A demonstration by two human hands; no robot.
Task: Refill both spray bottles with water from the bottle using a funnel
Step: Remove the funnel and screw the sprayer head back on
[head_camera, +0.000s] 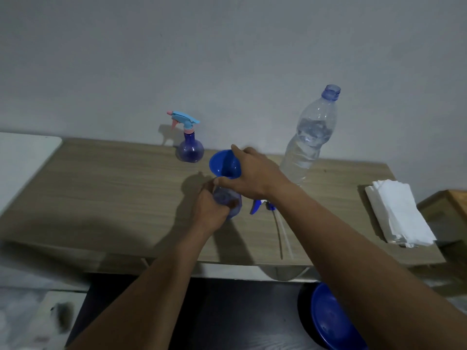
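- The left hand (211, 207) wraps around the round blue body of an uncapped spray bottle (228, 200), which stands near the middle of the wooden counter (101, 193).
- The right hand (249, 173) grips a blue funnel (223, 164) by its rim and wall; the funnel sits over the neck of the held bottle, its mouth tilted toward the left and back.
- Just right of that bottle, a blue trigger sprayer head (257, 205) lies on the counter with its thin clear dip tube (283, 233) running toward the front edge.
- A second spray bottle (190, 145), blue with a light-blue and pink trigger head screwed on, stands upright at the back edge, left of the funnel.
- A tall clear water bottle (310, 137), cap off and partly full, stands near the back edge to the right of the hands.
- A stack of white paper napkins (396, 210) lies by the right edge of the counter.
- Below the front edge, a blue bowl (328, 319) rests on a dark lower surface, partly hidden by the right forearm.
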